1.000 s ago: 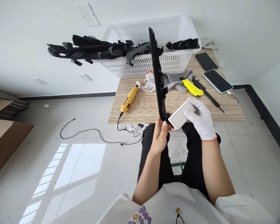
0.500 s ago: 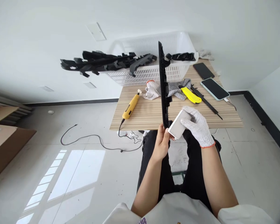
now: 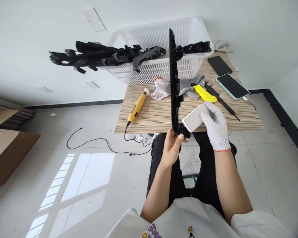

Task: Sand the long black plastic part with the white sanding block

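My bare left hand [image 3: 172,147] grips the lower end of a long black plastic trim piece [image 3: 174,86], which stands nearly upright over the table's front edge. Clips and ribs show along its right side. On my right hand [image 3: 215,125] is a white knit glove with an orange cuff. Its fingers and thumb pinch a flat white rectangular block [image 3: 194,117], which I cannot identify further. The block's left edge is close to the trim's lower end; whether they touch is hard to tell.
A white plastic basket [image 3: 149,74] holds several black trim pieces [image 3: 106,58], some jutting out leftward. On the wood-grain table [image 3: 151,114] lie a yellow rotary tool [image 3: 137,107], gloves [image 3: 161,88], a yellow utility knife [image 3: 205,94], a caliper [image 3: 223,102] and two phones [image 3: 232,86].
The white block has moved up and right from the trim's lower end, uncovering that end and my left thumb. My view has shifted slightly.
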Tool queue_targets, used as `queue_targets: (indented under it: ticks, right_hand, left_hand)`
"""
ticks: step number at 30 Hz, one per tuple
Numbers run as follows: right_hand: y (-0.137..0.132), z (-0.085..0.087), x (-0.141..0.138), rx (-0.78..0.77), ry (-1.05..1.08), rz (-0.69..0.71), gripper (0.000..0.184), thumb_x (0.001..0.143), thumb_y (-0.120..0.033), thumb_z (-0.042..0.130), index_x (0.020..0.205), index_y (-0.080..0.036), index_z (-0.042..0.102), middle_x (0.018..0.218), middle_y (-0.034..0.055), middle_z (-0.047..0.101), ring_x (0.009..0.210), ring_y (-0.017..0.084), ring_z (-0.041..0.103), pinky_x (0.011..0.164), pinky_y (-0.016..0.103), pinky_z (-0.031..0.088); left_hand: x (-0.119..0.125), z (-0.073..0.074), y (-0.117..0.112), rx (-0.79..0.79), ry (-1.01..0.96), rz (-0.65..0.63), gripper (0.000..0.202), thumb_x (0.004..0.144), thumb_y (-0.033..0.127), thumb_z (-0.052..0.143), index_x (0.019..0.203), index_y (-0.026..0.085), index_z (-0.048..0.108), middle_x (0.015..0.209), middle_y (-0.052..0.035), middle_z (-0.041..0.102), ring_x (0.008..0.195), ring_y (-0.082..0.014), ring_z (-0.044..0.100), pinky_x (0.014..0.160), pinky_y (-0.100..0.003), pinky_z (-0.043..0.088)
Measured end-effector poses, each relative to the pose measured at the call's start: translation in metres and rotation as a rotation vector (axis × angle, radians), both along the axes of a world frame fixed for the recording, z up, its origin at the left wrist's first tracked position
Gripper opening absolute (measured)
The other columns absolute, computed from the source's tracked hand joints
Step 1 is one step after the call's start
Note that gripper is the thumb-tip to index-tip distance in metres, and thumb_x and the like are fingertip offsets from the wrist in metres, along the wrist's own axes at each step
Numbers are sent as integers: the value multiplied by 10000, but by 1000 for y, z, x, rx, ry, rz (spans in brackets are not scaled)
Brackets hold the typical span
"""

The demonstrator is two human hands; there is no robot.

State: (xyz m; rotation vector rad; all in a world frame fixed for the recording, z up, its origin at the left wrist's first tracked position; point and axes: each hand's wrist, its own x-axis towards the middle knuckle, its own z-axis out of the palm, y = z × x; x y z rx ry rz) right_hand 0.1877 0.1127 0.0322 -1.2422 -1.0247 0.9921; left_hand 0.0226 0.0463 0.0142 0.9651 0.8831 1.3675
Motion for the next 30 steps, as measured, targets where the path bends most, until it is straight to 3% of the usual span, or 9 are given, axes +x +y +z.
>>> queue_targets:
  ticks: [5, 8, 11, 14, 16, 20, 23, 30]
  right_hand:
    - [0, -7, 3, 41, 166, -28, 433, 836, -498, 726, 1242, -347, 715, 1363, -5, 657, 1189, 251, 658, 833, 355, 643]
    - [0, -11, 4, 73, 181, -56, 391, 837, -487, 731, 1204, -355, 744, 1356, -19, 659, 1170, 231, 661, 775, 306, 634]
    - [-1, -12, 4, 74, 160, -30, 297, 845, -438, 727, 1124, -347, 776, 1260, -13, 706, 1009, 201, 698, 702, 311, 620]
    - [-2, -11, 3, 53, 177, 2, 181, 832, -376, 726, 987, -310, 792, 1103, -6, 747, 829, 170, 685, 604, 294, 585]
    - [-2, -8, 3, 42, 213, 9, 151, 825, -353, 711, 944, -289, 779, 1087, -3, 746, 811, 162, 678, 595, 282, 574]
    - [-1, -3, 3, 37, 314, 9, 241, 811, -325, 645, 1015, -256, 752, 1121, 25, 734, 879, 182, 689, 671, 314, 597]
    - [0, -5, 6, 27, 322, 32, 356, 778, -278, 629, 1113, -256, 748, 1047, 21, 732, 806, 158, 679, 642, 292, 574]
    - [-1, -3, 8, -10, 276, 116, 571, 703, -185, 658, 1258, -315, 689, 796, -36, 658, 705, 126, 623, 654, 291, 535]
  left_hand:
    - [-1, -4, 0, 48, 19, 29, 337, 976, 492, 604, 1232, 275, 627, 1155, -59, 625, 791, -129, 544, 733, -281, 519]
    - [-2, -8, 0, 55, 51, 66, 349, 998, 525, 546, 1219, 272, 639, 1027, -44, 644, 750, -133, 542, 732, -289, 511]
    - [-3, -11, 0, 47, 67, 100, 354, 1007, 545, 514, 1165, 263, 659, 916, -27, 642, 775, -148, 572, 779, -303, 519]
    - [-3, -12, 0, 28, 38, 114, 356, 1000, 555, 525, 1162, 272, 669, 945, -27, 659, 854, -159, 617, 805, -300, 530]
    - [-2, -12, 0, 7, 9, 115, 347, 992, 554, 545, 1167, 281, 671, 1004, -30, 682, 912, -165, 651, 811, -294, 541]
    - [-1, -8, -1, -44, -8, 104, 374, 979, 567, 564, 1212, 291, 659, 1216, -49, 706, 991, -194, 708, 852, -325, 569]
    - [0, -5, -1, -73, -10, 90, 403, 965, 591, 569, 1224, 294, 655, 1348, -62, 674, 1015, -220, 727, 870, -351, 581]
    - [-1, -2, -1, -89, -58, 81, 371, 967, 571, 581, 1185, 283, 666, 1376, -59, 670, 945, -198, 745, 825, -324, 596]
